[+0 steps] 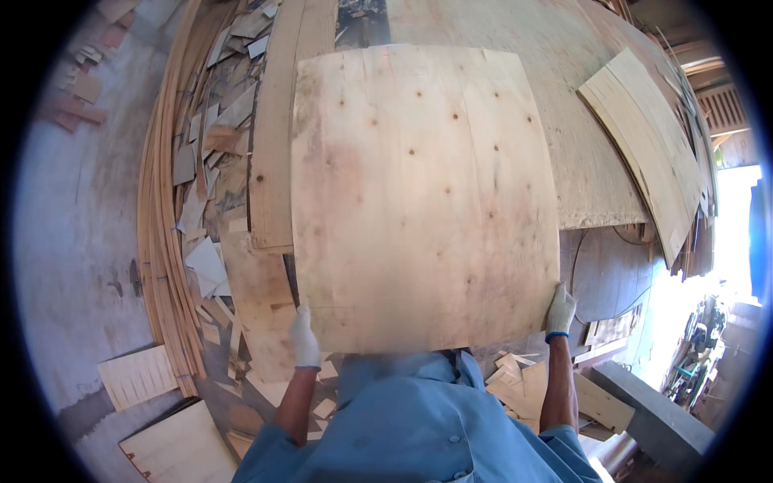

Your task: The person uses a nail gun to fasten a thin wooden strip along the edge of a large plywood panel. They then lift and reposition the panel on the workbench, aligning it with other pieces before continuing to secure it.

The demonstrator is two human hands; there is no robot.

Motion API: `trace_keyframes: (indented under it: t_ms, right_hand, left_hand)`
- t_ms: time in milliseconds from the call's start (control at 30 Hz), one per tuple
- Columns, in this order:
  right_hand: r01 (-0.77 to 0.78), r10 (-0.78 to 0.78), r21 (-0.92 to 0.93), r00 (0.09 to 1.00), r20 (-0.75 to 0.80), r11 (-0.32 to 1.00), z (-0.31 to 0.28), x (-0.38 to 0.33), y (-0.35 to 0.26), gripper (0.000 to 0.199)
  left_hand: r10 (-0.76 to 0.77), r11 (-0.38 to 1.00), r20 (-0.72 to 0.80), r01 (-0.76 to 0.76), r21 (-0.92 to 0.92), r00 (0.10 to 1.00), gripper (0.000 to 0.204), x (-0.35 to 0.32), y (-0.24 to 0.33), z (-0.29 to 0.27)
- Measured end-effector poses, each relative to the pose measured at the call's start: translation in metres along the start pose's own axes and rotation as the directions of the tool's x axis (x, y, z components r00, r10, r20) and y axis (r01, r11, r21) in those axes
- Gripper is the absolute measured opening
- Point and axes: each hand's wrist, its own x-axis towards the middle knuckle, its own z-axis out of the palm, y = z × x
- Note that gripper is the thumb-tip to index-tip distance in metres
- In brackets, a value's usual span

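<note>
A large pale plywood sheet (435, 185) with several brown knots spreads out in front of my body, its near edge close to my blue shirt. My left hand (304, 338), in a white knit glove, grips the sheet's near left corner. At the near right corner, my right hand (561, 311) holds the edge, in a white glove with a blue cuff. The fingertips of both hands are partly hidden at the sheet. Beyond and under the sheet's far part lies a big wooden board surface (588, 169).
Long thin wood strips (161, 241) lie bundled on the left, beside heaped scraps (233, 105). Stacked plywood panels (644, 137) rest at the right. A grey beam (652, 410) and more offcuts (523, 386) are near my right side. Two pale panels (181, 447) sit at the lower left.
</note>
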Motion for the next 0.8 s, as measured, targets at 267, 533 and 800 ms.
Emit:
trace_keyframes:
  t_ms: [267,533,800]
  right_hand:
    - [0.029,-0.029,-0.007,0.996,0.089,1.000,-0.016,0.006,0.013,0.047]
    - [-0.045,0.033,0.117,0.994,0.106,0.992,-0.008,0.007,-0.019,0.053]
    - [0.016,-0.019,0.037,0.997,0.078,0.999,0.003,0.014,0.014,0.053]
  left_hand:
    - [0.025,0.986,-0.054,-0.016,0.168,0.998,0.046,-0.033,-0.051,-0.021]
    - [0.120,0.945,-0.096,-0.085,0.315,0.988,0.044,-0.005,-0.058,-0.025]
    - [0.082,0.990,-0.132,-0.066,0.122,0.988,0.040,0.009,-0.048,-0.021]
